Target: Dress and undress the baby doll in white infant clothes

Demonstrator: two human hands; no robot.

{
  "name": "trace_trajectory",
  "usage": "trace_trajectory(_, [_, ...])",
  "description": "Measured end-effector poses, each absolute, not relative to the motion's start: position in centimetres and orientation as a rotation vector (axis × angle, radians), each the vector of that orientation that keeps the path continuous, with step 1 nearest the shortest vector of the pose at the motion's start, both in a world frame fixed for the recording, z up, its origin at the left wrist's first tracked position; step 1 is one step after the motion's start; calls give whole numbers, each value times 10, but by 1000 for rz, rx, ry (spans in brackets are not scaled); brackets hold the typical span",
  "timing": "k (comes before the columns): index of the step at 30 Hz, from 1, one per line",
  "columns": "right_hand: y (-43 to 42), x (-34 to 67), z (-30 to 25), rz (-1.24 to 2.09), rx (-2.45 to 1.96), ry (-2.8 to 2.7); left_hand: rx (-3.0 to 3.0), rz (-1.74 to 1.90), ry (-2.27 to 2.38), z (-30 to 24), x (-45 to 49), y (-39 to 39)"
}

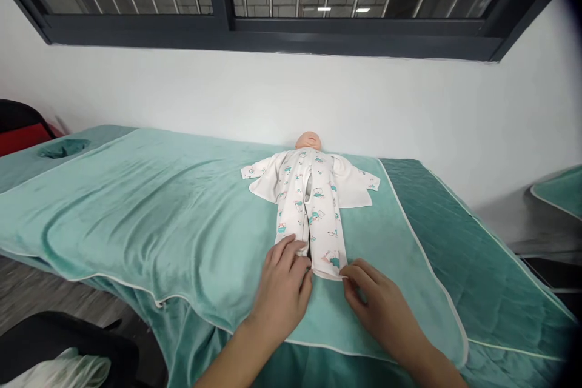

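A baby doll (pixel 309 140) lies on its back on the teal blanket, its head toward the wall. Only its head shows above the clothes. A white printed baby jacket (pixel 355 185) has its sleeves spread to both sides. Over its middle lie white printed baby trousers (pixel 325 218), legs pointing toward me, with a slit at the crotch. My left hand (pixel 284 282) rests over the left leg's end, fingers curled, thumb and index finger close together at the inner hem. My right hand (pixel 379 300) pinches the outer corner of the right leg's hem.
A teal blanket (pixel 182 206) with white piping covers the bed, which stands against a white wall (pixel 182 91) under a dark-framed window (pixel 273 33). The bed has a face hole (pixel 63 147) at far left. A black chair (pixel 68 333) holding pale fabric stands front left.
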State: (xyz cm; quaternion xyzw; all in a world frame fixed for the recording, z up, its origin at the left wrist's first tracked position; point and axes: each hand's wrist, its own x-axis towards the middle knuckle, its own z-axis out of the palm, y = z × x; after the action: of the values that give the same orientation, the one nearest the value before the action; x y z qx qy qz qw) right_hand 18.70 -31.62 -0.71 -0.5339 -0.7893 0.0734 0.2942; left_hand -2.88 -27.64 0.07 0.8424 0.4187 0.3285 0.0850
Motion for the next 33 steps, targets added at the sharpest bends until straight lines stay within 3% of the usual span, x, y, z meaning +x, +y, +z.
trace_trajectory(4, [-316,188,-1,385,-1385,-1987,2483,1015,1343,-3,-42,-275])
trace_trajectory(12, [-300,176,-12,219,-1315,-1933,2343,1085,1463,-14,-53,-279])
trace_trajectory(33, [-291,118,13,113,-1266,-2057,2313,1101,1047,5,-55,-274])
